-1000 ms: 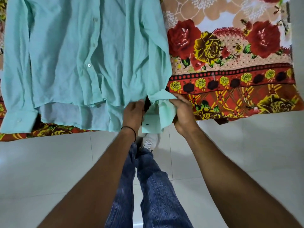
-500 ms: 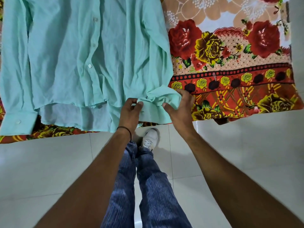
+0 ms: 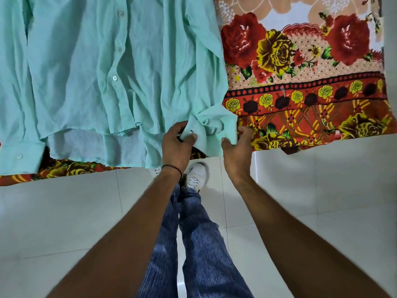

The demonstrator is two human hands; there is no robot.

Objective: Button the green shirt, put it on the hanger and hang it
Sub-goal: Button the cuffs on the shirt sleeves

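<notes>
Shirt (image 3: 86, 72): pale green, creased, spread front up on floral sheet (image 3: 300, 82), buttons showing down the front (hem over the near edge). Left hand (image 3: 175, 145): curled, pinching one end of a sleeve cuff (image 3: 212, 127). Right hand (image 3: 236, 151): gripping the other end, thumb on the cloth.

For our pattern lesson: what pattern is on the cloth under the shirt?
Cloth: red and yellow roses; head view.
</notes>
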